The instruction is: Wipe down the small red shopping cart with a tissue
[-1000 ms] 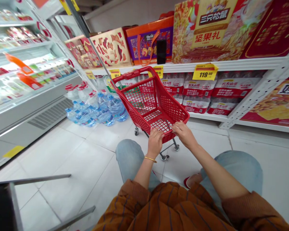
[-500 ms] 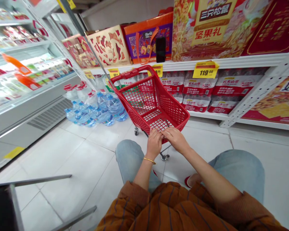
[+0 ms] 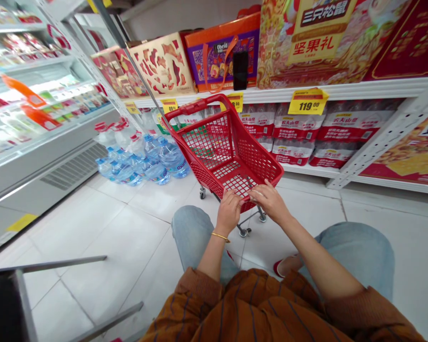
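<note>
A small red shopping cart (image 3: 217,175) with a grid basket on wheels stands on the tiles in front of my knees, nothing lying in it. Its push handle is at the far side, toward the shelf. My left hand (image 3: 230,208) wraps over the near rim of the basket, a gold bangle on its wrist. Just to the right, my right hand (image 3: 269,199) also has its fingers curled over that rim. A gap of bare rim shows between the two hands. The undersides of both hands' grips are hidden.
Behind the cart, a white shelf (image 3: 364,90) bears gift boxes, a black phone (image 3: 240,70) and packs of bottled water (image 3: 293,151). Large blue water bottles (image 3: 146,161) stand on the floor at left, beside a chiller cabinet (image 3: 74,156). Metal bars (image 3: 67,261) reach in at lower left.
My right hand has slid right along the rim, away from my left hand, which stays in place. The cart has barely moved.
</note>
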Motion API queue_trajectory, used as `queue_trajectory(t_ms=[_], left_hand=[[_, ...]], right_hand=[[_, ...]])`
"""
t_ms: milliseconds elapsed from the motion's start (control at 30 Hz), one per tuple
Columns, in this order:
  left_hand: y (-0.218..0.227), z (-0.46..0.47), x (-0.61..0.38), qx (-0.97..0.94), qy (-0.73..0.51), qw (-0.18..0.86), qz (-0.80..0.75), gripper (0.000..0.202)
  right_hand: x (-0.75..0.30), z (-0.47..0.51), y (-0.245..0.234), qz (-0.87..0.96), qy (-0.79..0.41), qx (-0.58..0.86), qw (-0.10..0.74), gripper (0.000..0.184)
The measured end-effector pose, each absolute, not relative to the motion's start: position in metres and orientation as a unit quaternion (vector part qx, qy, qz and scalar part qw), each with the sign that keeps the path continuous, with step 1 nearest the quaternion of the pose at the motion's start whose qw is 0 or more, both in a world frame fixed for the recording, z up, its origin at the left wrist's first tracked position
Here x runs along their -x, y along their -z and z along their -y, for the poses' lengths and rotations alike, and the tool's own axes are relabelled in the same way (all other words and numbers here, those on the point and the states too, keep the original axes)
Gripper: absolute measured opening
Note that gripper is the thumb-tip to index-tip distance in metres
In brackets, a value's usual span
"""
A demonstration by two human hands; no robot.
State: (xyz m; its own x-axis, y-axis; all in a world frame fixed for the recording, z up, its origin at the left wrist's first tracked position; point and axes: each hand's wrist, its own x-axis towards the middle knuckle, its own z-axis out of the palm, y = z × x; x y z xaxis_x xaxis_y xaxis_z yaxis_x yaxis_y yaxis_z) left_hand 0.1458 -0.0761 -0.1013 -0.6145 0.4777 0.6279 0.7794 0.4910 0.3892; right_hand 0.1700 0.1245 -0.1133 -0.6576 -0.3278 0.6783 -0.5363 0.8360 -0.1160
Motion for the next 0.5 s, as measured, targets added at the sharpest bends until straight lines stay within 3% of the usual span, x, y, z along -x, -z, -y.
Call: queue_trajectory(t_ms=[500], left_hand=[[0.101,0.078,-0.145,0.384,0.328,0.238,0.83,0.018]], right_hand=[[-0.166,-0.148,0.113,0.905,-0.176,-0.222,0.318,0.022]])
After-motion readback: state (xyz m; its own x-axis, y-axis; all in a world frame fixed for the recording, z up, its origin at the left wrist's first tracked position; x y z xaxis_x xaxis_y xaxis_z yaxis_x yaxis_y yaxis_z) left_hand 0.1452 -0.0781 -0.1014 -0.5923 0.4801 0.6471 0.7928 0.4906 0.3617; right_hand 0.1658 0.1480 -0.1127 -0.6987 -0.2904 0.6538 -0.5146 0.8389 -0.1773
